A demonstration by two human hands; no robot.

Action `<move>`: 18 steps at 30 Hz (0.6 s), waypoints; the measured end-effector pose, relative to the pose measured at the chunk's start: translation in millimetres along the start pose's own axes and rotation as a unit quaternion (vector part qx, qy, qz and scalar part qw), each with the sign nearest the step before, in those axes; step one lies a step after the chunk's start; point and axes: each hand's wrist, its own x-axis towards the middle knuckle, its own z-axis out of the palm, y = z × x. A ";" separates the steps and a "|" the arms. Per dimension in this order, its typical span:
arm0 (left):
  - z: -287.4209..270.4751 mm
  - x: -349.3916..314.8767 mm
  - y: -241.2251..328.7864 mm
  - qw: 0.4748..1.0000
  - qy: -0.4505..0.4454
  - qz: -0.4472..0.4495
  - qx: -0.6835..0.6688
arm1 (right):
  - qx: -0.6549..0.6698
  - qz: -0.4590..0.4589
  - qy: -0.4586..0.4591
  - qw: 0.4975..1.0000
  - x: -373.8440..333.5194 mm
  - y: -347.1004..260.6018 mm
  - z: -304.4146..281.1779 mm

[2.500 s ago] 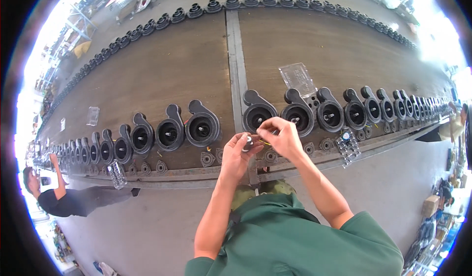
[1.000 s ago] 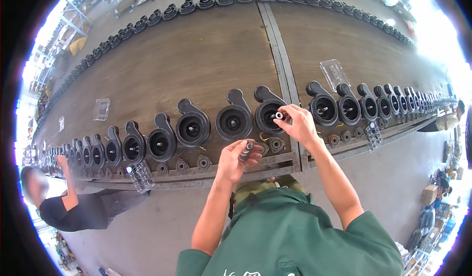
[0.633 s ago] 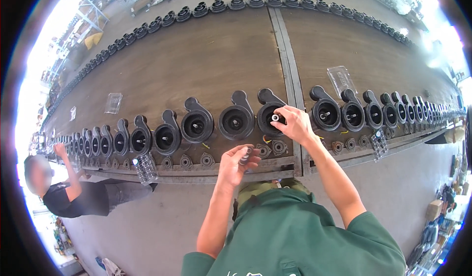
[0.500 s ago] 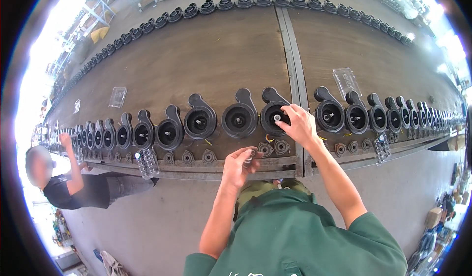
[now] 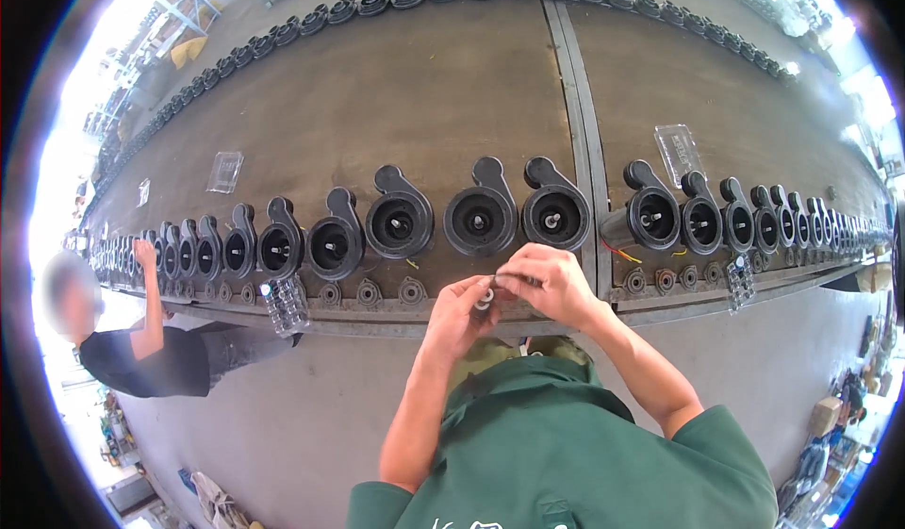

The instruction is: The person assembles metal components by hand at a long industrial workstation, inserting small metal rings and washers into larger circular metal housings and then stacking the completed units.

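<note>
Back from the black pump housing (image 5: 556,216) it reached into a second ago, the right hand (image 5: 551,284) meets the left hand (image 5: 462,310) at the worktop's (image 5: 396,114) near edge, both grips pinching what looks like a small ring-shaped part (image 5: 486,297).

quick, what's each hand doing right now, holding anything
Left hand: closed on a small round part at its fingertips.
Right hand: fingers pinched on the same small part, meeting the left.
</note>
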 end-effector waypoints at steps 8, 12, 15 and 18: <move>-47.4 -1.1 38.1 0.998 -0.049 0.047 -0.010 | -0.085 0.185 0.049 0.978 70.7 33.4 31.9; -53.0 -10.8 46.2 0.998 -0.021 0.059 -0.027 | -0.122 0.222 0.008 0.967 77.7 37.1 37.2; -59.9 -10.2 42.8 0.998 0.001 0.054 -0.012 | -0.178 0.164 0.089 0.966 75.9 32.7 40.1; -63.9 -8.2 34.1 0.998 0.006 0.065 -0.006 | -0.112 0.190 0.063 0.973 62.3 9.4 42.9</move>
